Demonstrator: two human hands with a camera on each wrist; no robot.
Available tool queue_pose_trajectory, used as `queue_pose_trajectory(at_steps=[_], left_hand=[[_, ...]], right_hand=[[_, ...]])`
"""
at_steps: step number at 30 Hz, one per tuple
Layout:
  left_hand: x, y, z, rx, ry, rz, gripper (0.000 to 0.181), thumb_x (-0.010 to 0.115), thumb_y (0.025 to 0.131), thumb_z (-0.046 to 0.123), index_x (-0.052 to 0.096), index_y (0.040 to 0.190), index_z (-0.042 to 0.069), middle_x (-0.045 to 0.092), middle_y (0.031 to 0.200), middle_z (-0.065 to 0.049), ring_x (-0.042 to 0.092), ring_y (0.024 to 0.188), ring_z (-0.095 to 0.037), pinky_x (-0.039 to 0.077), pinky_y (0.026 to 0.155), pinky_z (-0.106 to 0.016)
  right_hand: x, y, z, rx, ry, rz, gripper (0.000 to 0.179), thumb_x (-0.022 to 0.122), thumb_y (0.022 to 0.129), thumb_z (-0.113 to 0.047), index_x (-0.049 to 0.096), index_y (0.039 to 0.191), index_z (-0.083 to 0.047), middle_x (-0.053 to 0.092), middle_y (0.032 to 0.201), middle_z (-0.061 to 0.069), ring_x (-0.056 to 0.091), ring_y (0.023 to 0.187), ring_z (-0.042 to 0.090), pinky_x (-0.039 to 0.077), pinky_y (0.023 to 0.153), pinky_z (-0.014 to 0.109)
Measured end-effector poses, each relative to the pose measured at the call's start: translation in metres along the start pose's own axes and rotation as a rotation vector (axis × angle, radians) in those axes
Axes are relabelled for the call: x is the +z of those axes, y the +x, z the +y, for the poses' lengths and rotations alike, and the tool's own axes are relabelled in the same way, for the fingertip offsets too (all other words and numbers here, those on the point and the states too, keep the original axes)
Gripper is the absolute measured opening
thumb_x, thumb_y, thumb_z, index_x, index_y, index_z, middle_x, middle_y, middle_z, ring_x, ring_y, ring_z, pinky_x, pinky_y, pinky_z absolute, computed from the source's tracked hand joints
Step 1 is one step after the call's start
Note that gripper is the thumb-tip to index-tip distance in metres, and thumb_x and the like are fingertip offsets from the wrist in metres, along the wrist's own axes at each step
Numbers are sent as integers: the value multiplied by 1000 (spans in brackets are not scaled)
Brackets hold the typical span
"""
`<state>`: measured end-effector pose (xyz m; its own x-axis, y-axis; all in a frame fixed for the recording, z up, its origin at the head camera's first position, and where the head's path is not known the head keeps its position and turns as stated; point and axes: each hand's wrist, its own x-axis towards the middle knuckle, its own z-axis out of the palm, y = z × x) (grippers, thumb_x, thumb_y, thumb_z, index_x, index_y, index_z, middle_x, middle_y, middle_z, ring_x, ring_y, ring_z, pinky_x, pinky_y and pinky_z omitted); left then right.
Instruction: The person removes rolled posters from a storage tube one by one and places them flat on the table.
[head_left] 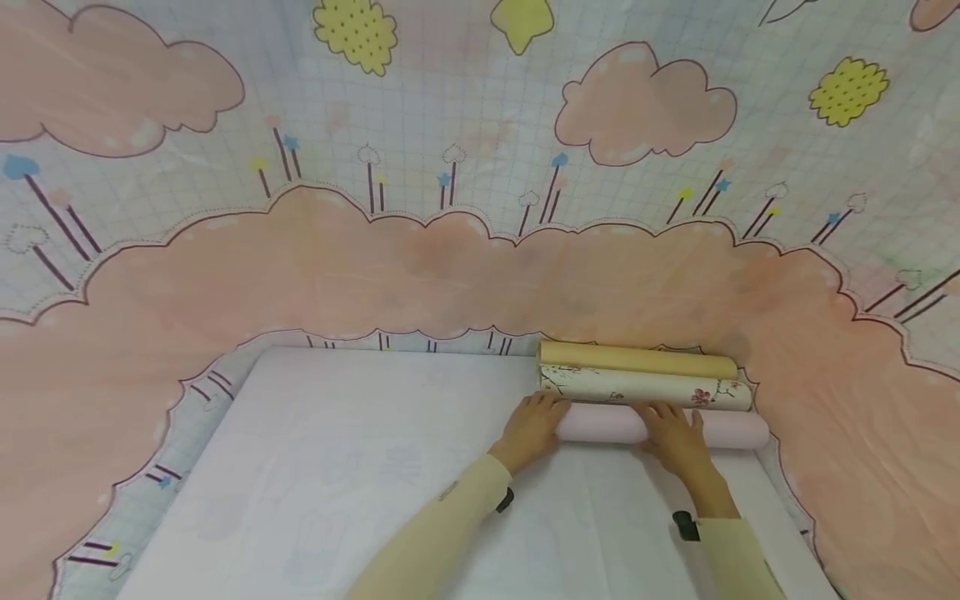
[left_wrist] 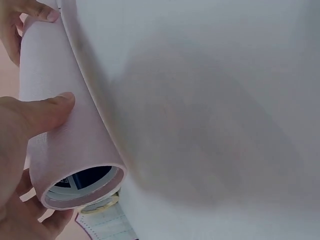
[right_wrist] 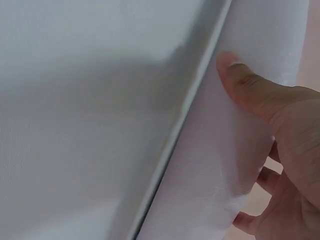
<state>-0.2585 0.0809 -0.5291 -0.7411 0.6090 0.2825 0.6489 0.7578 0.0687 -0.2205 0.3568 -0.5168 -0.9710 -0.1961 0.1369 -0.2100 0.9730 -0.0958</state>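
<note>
A pale pink roll of wallpaper (head_left: pixel 600 423) lies crosswise at the far right of the white surface. My left hand (head_left: pixel 531 429) grips its left end, the thumb (left_wrist: pixel 52 112) along the near side and the fingers curled round the far side. Farther right, my right hand (head_left: pixel 677 437) holds the same roll, thumb on the near face and fingers bent behind it. In the left wrist view the hollow end (left_wrist: pixel 85 187) shows a dark blue label inside. Just beyond lie a cream roll with flower prints (head_left: pixel 615 385) and a yellow roll (head_left: pixel 660 362).
The white tabletop (head_left: pixel 360 467) stretches left and toward me. Behind it and at both sides hangs a cloth (head_left: pixel 465 267) printed with peach clouds and yellow shapes. The yellow roll lies close against this cloth at the back edge.
</note>
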Motion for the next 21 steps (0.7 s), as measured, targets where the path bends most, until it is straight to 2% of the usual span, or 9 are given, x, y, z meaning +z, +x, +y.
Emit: queue_pose_trajectory(at_steps=[9, 15, 21], left_hand=[[-11, -14, -3, 17, 20, -24, 59, 75, 86, 30, 51, 139, 19, 57, 136, 0, 53, 127, -21, 44, 107, -36], [-23, -27, -8, 34, 24, 2, 60, 75, 86, 32, 51, 139, 19, 58, 132, -1, 55, 123, -21, 45, 106, -36], [-37, -40, -15, 36, 72, 2, 60, 73, 87, 35, 49, 140, 19, 58, 134, -1, 54, 125, -21, 44, 108, -36]], right_hand=[[-8, -14, -15, -12, 45, 65, 74, 84, 73, -17, 52, 140, -17, 56, 134, 16, 43, 129, 44, 20, 101, 80], [-15, -20, -28, -37, 35, 121, 75, 86, 71, -17, 53, 138, -17, 55, 134, 15, 43, 128, 42, 21, 100, 79], [-24, -22, -45, -52, 15, 136, 74, 86, 71, -20, 54, 138, -17, 56, 133, 15, 45, 127, 43, 21, 102, 78]])
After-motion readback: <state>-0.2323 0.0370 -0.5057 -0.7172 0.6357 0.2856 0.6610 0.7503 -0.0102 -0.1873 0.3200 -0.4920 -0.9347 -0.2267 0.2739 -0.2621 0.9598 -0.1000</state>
